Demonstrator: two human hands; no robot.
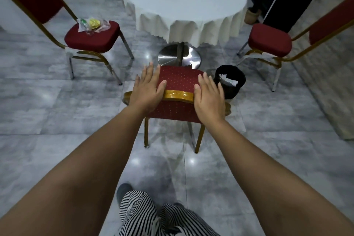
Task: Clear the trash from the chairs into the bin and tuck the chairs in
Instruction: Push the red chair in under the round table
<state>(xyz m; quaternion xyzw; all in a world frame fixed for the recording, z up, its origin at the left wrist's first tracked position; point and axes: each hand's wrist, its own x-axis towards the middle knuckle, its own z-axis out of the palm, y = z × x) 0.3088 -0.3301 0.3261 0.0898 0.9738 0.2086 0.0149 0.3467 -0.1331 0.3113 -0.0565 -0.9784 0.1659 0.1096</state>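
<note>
A red dotted chair (178, 80) with a gold frame stands right in front of me, its back towards me. My left hand (148, 87) and my right hand (208, 97) lie with straight fingers over the top of its gold backrest rail. To the chair's right on the floor stands a black bin (229, 82) holding white paper. Plastic wrappers and yellow crumpled trash (93, 24) lie on the seat of the left red chair (92, 38). The right red chair (270, 40) has a bare seat.
A round table with a white cloth (183, 5) on a steel pedestal base (172, 57) stands beyond the near chair. The grey tiled floor (57, 111) is shiny. A dark panel and a potted plant (252, 13) stand at the back right.
</note>
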